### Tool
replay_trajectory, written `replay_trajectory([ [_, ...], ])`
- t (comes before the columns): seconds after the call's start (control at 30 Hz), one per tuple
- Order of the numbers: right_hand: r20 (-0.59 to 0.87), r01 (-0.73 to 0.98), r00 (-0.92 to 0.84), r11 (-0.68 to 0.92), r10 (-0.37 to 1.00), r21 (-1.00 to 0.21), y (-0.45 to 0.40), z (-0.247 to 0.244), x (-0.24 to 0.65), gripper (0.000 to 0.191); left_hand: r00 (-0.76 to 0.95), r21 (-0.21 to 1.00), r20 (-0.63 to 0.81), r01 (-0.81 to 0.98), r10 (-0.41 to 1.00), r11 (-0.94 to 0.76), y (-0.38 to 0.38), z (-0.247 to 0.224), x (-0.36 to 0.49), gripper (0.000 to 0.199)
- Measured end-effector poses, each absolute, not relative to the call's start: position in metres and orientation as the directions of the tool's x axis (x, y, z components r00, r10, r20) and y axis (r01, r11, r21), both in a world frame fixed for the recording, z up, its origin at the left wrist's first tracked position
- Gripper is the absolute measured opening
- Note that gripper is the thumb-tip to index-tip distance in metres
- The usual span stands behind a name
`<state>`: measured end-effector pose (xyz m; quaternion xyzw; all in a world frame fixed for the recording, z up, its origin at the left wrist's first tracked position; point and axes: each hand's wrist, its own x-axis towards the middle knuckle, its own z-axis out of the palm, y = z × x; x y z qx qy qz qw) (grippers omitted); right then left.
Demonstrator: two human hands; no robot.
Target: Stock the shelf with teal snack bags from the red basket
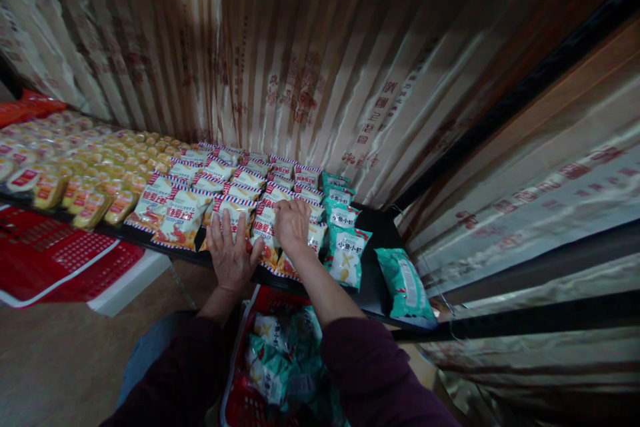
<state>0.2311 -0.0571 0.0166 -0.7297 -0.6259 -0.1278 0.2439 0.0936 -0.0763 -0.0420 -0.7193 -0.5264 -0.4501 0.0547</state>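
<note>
Rows of white snack bags with striped edges and red lettering stand on a black shelf [373, 217]. My left hand [233, 250] lies with fingers spread over a white snack bag [230, 208] in the front row. Just right of it, my right hand [294, 223] has its fingers bent together over another snack bag [316, 235], partly covering it; the fingertips are hidden. A column of teal snack bags [346, 257] stands to the right of the white ones. One more teal bag [405, 283] lies apart at the shelf's right end.
Below the shelf, a red basket [233, 380] holds several teal bags [270, 370]. Yellow wrapped packs [95, 207] fill the shelf's left part. Another red basket [115, 270] is at lower left. Printed sheeting [310, 47] hangs behind, and a black post [480, 107] slants at right.
</note>
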Motion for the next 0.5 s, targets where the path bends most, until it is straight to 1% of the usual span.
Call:
replay_trajectory([
  [0.13,0.529,0.973,0.203,-0.107,0.824,-0.206,-0.057,0.017,0.229,0.018,0.066,0.354,0.715,0.824,0.696,-0.442,-0.077,-0.041,0.094,0.068],
  [0.3,0.503,0.971,0.194,-0.093,0.842,-0.218,-0.052,0.018,0.23,0.018,0.088,0.316,0.716,0.843,0.692,-0.435,-0.076,-0.042,0.095,0.068],
  [0.4,0.517,0.971,0.145,-0.02,0.844,-0.24,-0.052,0.019,0.232,0.02,0.086,0.308,0.723,0.848,0.686,-0.431,-0.075,-0.043,0.096,0.066],
  [0.5,0.589,0.966,0.081,0.083,0.804,-0.246,-0.062,0.024,0.231,0.024,0.077,0.321,0.732,0.837,0.677,-0.443,-0.074,-0.045,0.097,0.067],
])
